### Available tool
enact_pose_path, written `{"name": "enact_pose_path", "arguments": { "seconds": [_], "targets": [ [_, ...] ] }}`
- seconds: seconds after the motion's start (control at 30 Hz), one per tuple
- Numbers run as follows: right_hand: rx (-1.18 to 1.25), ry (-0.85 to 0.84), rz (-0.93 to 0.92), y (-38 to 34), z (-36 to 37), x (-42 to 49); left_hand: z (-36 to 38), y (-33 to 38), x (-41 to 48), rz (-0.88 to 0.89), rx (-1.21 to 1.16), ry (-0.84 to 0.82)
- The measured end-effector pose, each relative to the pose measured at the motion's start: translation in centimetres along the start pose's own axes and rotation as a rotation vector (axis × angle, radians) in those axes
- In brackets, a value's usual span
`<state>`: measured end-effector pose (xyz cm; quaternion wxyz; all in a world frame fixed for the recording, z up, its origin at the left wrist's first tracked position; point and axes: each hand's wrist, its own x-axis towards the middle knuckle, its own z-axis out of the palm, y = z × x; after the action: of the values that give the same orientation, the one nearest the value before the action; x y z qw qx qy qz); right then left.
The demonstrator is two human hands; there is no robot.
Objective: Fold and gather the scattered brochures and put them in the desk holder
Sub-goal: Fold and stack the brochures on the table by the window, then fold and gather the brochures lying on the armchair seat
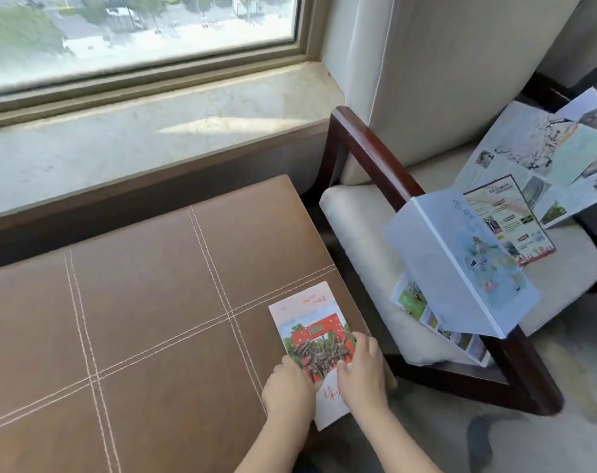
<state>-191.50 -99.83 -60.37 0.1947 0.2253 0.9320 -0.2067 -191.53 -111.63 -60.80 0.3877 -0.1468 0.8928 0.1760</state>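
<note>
Bright corner of a room under a window (136,25), with a pale stone sill (153,131) and, just below it, a brown stitched ottoman (119,302). Flat on the ottoman, close to its right edge, a folded brochure (307,322) with a red gateway on the cover. Pinned there by both hands, most likely to flatten the creases against a firm surface.

Left hand (288,387) at the brochure's left long edge, fingers bent, tips down on the paper; impossible to tell whether merely pressing or pinching that edge. Right hand (360,370) across the lower right of the cover, fingers laid out close together and pressing down, nothing gripped.

To the right, an armchair (375,158) with dark wooden arms and cream cushions. Draped over the near arm like a tent, a half-open brochure (460,264), propped only by its own fold, so liable to slide off at a nudge. On the seat behind, a small leaflet (508,223) and unfolded map brochures (522,145), overlapping, spread wide and not yet folded.

No desk holder anywhere in view. Judging by that, early in the job: one piece folded, several left to fold, then gathering and carrying to the holder.
</note>
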Motion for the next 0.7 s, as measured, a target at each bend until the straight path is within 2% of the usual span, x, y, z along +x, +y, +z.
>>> {"name": "enact_pose_path", "arguments": {
  "seconds": [0.1, 0.2, 0.3, 0.47, 0.6, 0.7],
  "targets": [
    [-0.272, 0.075, -0.047, -0.8, -0.3, -0.5, -0.6, -0.2, 0.2, 0.006, 0.152, -0.03],
    [-0.301, 0.066, -0.043, -1.3, -1.3, -0.9, -1.4, -0.7, -0.9, -0.011, 0.132, -0.047],
    [-0.146, 0.099, -0.11, -2.2, -4.5, -2.4, -3.6, -1.1, -3.3, 0.055, -0.011, 0.024],
    [0.185, 0.226, -0.251, -2.5, -13.7, -7.1, -8.6, 1.0, -9.9, 0.246, -0.369, 0.174],
    [0.256, 0.34, -0.262, -1.0, -21.9, -8.8, -11.7, 6.8, -15.2, 0.291, -0.601, 0.203],
    [0.307, 0.405, -0.222, 1.5, -27.8, -8.4, -13.0, 12.9, -18.5, 0.381, -0.671, 0.186]
  ]
}}
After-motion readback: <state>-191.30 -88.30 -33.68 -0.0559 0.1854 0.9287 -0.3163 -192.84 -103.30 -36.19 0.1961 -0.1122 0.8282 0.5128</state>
